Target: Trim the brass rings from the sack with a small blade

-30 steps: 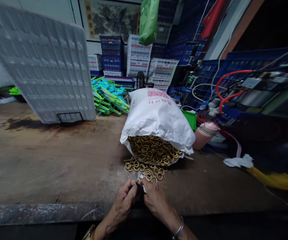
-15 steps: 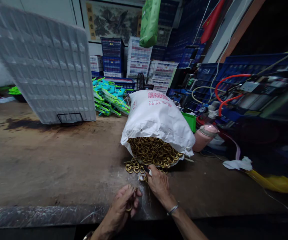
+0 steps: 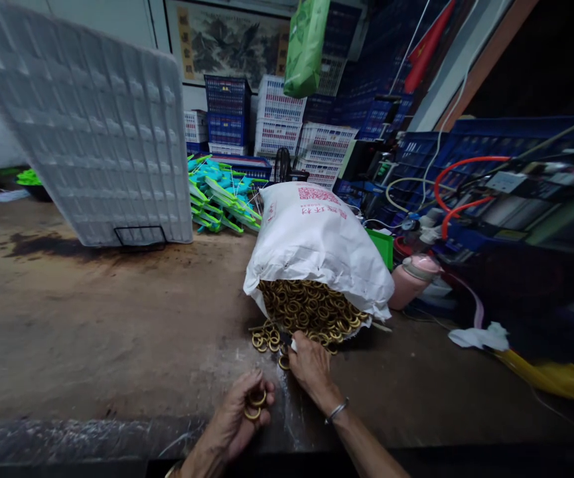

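Note:
My left hand is low over the table's front part, palm turned up and fingers curled around brass-coloured rings. My right hand is closed on a small tool with a white part and a dark end; its exact kind does not show. That dark end points at several loose rings lying on the table just before a white woven sack. The sack lies on its side, its mouth facing me, with a heap of the same rings inside.
A tall pale ribbed panel stands in a black wire holder on the left. Green and blue plastic parts lie behind. A pink bottle, a yellow item and red-tubed equipment are on the right.
My left hand has turned so that the rings in it show more plainly. My right hand with the tool has shifted slightly left among the loose rings. The view has tilted a little.

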`<state>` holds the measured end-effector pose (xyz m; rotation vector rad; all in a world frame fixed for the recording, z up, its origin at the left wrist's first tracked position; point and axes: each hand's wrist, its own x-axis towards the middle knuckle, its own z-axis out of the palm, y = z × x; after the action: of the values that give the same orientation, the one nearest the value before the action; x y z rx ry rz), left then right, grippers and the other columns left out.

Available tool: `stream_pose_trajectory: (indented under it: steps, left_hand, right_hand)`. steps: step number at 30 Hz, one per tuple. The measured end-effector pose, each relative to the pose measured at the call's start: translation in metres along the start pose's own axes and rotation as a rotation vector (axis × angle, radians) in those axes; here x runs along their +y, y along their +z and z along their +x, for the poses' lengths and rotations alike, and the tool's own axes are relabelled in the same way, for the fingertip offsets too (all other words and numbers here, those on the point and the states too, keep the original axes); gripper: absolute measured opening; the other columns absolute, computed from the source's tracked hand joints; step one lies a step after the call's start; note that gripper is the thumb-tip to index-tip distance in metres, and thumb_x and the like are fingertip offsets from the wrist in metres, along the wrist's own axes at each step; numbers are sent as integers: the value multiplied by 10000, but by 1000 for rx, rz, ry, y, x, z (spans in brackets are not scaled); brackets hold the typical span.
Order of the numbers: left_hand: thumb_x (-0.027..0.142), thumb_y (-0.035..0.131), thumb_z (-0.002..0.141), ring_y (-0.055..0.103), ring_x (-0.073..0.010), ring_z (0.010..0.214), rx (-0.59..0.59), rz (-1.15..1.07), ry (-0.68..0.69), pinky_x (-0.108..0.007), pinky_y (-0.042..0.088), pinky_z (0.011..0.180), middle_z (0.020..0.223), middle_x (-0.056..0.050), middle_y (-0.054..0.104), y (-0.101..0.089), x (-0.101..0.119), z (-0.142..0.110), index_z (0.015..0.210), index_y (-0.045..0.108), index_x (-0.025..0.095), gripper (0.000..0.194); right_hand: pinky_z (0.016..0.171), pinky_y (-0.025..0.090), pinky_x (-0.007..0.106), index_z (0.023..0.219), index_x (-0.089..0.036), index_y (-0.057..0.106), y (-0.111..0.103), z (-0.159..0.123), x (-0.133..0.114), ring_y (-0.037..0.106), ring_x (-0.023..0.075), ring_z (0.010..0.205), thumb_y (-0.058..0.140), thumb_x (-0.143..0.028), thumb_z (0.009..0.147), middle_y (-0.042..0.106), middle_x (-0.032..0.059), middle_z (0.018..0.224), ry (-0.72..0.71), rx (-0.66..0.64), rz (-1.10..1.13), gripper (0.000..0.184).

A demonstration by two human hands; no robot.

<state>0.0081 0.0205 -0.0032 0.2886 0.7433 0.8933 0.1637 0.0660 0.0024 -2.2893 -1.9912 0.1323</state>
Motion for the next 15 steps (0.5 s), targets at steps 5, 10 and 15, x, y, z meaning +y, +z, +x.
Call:
stream_pose_trajectory:
  steps: [5,10,15]
  left_hand:
    - [404,660,661,460,-85,454,44,410,271,-169,324,351,579,27,535,1,-5,13,686,533,164,272]
    - [281,641,695,552,-145,633,68,772,660,-254,438,629,728,-26,641,2,0,18,894,656,190,220]
    - [239,619,721,579,-231,875,-46,848,694,-331,396,843,909,-82,681,-2,4,20,899,691,223,193]
  right_hand:
    - [535,261,238,800,-189,572,-9,-2,-2,546,142,614,455,-213,788,626,28,680,-10,-4,206,120]
    - [492,248,204,575,-176,479,-11,-7,-6,374,87,518,471,-229,720,409,-56,512,-12,-159,735,155]
    - [437,232,185,582,-186,414,-12,-13,-7,278,57,464,513,-295,677,323,-85,508,94,-364,1222,175]
